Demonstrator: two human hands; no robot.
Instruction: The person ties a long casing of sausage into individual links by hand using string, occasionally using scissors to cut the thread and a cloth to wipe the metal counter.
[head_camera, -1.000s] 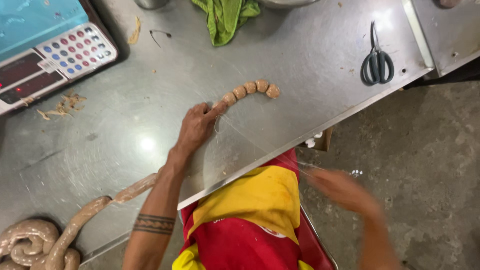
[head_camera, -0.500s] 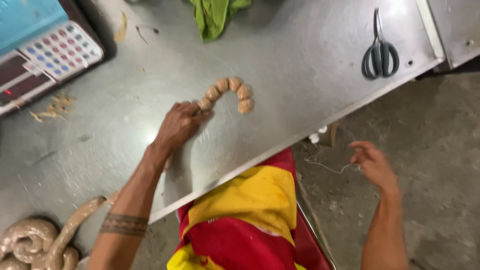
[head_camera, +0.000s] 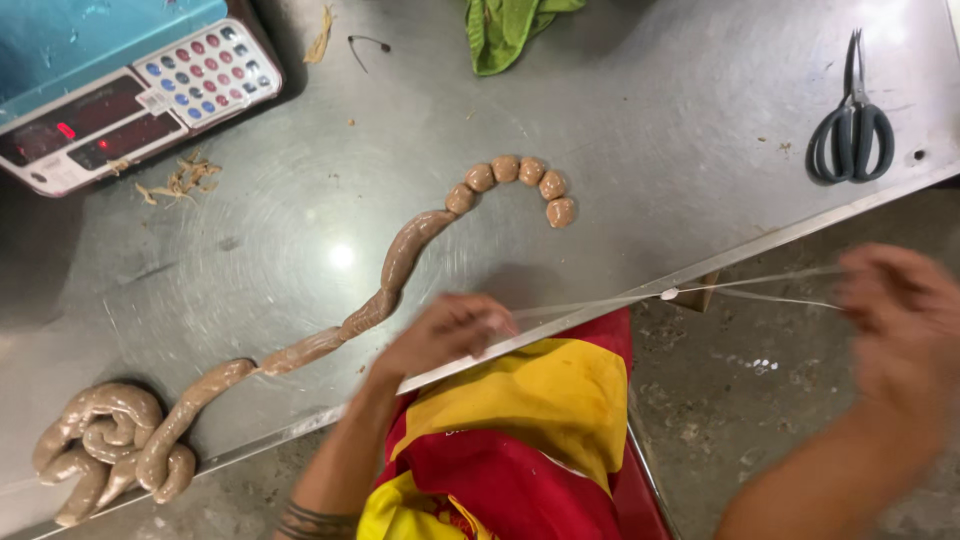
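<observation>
Two hands now stretch a thin string (head_camera: 720, 292) taut past the table (head_camera: 700, 130) edge — left hand (head_camera: 450, 330) has left the sausage (head_camera: 400, 262) and pinches one end, right hand (head_camera: 895, 310), blurred, pulls the other. Sausage lies loose on the steel — tied beads at its far end.

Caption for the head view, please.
Both hands, left hand and right hand, stretch thin string beside a partly tied sausage rope on a steel table.

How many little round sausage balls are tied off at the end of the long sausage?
5. The little round balls curve in an arch on the metal table: at and; a sixth lump sits at, so maybe 6.
</observation>
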